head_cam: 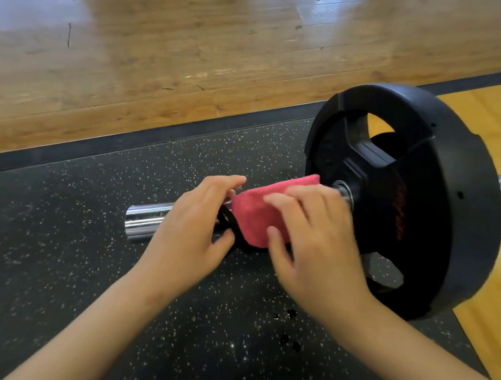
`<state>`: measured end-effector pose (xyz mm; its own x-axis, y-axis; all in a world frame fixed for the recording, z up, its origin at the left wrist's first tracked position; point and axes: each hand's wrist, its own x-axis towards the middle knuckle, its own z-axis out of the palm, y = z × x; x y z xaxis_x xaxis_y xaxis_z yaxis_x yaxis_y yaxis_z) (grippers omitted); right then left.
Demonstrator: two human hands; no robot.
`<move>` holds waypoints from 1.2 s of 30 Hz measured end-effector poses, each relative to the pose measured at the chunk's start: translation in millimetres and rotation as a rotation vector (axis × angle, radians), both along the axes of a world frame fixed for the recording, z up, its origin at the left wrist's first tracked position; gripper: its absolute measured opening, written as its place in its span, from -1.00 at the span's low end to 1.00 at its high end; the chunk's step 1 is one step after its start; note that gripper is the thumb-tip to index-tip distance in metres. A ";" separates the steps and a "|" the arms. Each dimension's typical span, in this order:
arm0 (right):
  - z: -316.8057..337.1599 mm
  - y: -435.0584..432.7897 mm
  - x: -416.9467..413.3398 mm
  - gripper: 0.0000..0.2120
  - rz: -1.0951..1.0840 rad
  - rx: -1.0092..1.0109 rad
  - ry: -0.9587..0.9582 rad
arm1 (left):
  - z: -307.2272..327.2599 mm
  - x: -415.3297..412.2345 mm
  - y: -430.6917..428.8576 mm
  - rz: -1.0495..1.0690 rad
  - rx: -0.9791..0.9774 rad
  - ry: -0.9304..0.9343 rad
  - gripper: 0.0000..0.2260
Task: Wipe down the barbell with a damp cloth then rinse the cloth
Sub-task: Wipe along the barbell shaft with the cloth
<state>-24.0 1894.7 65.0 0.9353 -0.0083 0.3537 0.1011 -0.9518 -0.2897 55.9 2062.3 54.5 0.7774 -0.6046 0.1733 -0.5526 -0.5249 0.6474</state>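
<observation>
We judge the wipe under way: pink cloth (254, 215) wraps the barbell (146, 220) sleeve just beside the plate (455, 214), right hand (318, 243) fingers clamped round it, left hand (188, 230) fingers curled on the black collar (228, 219); remaining bar and rinse not yet done.

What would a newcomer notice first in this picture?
The bright pink cloth wrapped over the chrome barbell sleeve at centre, gripped by the right hand. Next, the big black weight plate standing at the right on the speckled mat, and the left hand holding a black collar beside the cloth.
</observation>
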 end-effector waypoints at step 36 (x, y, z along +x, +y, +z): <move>-37.3 -16.6 51.6 -0.50 -0.104 -0.198 0.102 | -12.8 42.9 -7.3 0.098 0.700 -0.323 -0.66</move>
<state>27.6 1878.1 27.7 0.9639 -0.0464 0.2621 -0.0208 -0.9948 -0.0998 98.8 2055.0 41.7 0.8087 -0.5882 0.0032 -0.5876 -0.8082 -0.0376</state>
